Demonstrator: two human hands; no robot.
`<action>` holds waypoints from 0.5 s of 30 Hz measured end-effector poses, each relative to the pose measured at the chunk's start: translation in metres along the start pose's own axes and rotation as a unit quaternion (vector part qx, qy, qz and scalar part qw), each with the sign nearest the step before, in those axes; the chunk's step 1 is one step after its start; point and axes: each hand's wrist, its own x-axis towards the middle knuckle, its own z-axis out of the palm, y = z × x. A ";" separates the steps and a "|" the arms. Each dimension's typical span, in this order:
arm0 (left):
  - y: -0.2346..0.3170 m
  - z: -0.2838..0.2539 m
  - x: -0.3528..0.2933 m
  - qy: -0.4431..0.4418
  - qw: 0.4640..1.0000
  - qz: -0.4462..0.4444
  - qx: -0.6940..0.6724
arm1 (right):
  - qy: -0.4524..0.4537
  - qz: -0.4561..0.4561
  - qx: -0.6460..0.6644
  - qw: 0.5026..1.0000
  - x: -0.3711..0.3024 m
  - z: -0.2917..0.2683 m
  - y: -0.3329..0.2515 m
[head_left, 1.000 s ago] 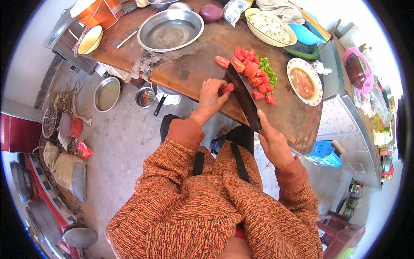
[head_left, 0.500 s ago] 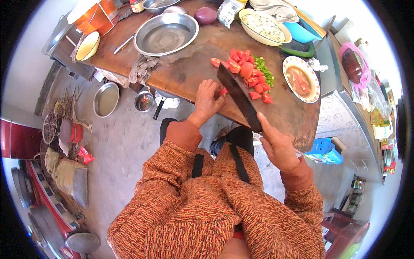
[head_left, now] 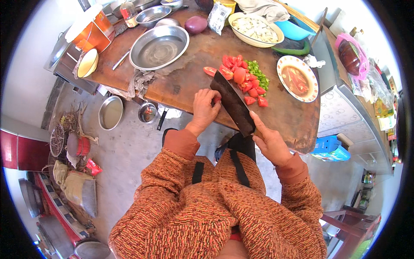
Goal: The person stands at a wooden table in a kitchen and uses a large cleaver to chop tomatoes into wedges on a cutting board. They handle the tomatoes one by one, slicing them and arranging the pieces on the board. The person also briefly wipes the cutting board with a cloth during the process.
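Observation:
My right hand (head_left: 271, 140) is wrapped round the handle of a dark, broad-bladed cleaver (head_left: 233, 105). The blade slants away to the far left over the wooden tabletop (head_left: 181, 93). Close to the blade's left side, my left hand (head_left: 204, 108) has its fingers curled together on a small piece of tomato, mostly hidden by them. Just beyond the cleaver lie cut tomato chunks (head_left: 240, 76), with a longer wedge (head_left: 210, 71) at their left end. Chopped green pepper (head_left: 257, 74) sits against the chunks on the right.
On the table are a metal basin (head_left: 159, 46), an eggplant (head_left: 196, 25), a bowl of pale cut pieces (head_left: 255, 28), a blue basin (head_left: 296, 29), a long green vegetable (head_left: 293, 49) and a dotted plate (head_left: 297, 79) with reddish liquid. A pan of water (head_left: 111, 113) is lower down, left.
The view has shifted slightly. The cleaver's blade has turned to show more of its flat side. My left hand stays beside it, with less of the tomato piece showing.

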 end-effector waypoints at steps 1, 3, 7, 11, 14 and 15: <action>0.002 0.002 0.003 -0.005 1.000 -0.005 0.011 | 0.017 -0.002 -0.006 1.000 0.001 0.000 0.003; 0.004 0.007 0.009 -0.023 0.999 -0.038 -0.005 | 0.050 -0.007 -0.020 0.999 0.002 -0.001 0.010; -0.002 0.008 0.043 0.004 0.998 -0.034 -0.043 | 0.083 0.091 0.111 0.986 -0.008 -0.016 0.005; -0.036 0.015 0.075 0.115 0.989 -0.023 0.094 | 0.145 0.115 0.220 0.958 -0.020 -0.014 -0.001; -0.063 0.014 0.079 -0.043 0.988 -0.033 0.145 | 0.164 0.115 0.230 0.953 -0.018 -0.013 -0.002; -0.065 0.012 0.082 -0.068 0.989 -0.043 0.128 | 0.165 0.116 0.231 0.952 -0.018 -0.013 -0.001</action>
